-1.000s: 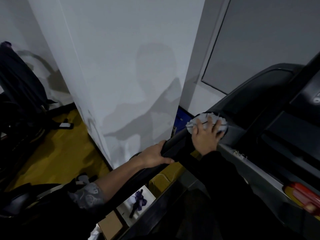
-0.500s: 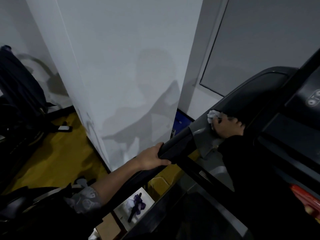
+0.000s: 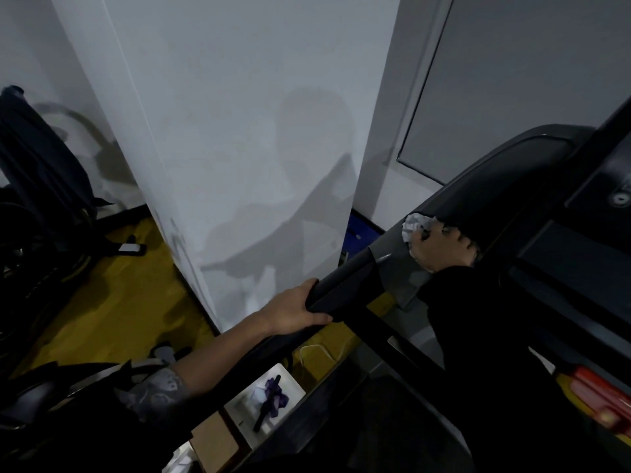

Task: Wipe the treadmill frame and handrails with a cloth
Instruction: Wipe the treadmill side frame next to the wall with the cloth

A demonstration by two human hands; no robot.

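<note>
While left grip [image 3: 293,312] clasps handrail [image 3: 345,285], right grip [image 3: 440,247] clutches cloth [image 3: 411,227] against frame [image 3: 397,274], white pillar [image 3: 239,131] just beside.

White pillar [image 3: 239,131], yellow floor [image 3: 112,295] (dim light)

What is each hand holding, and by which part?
The left hand grips the black handrail below its junction with the grey frame. The right hand holds a crumpled white cloth, bunched under its fingers, against that frame.
</note>
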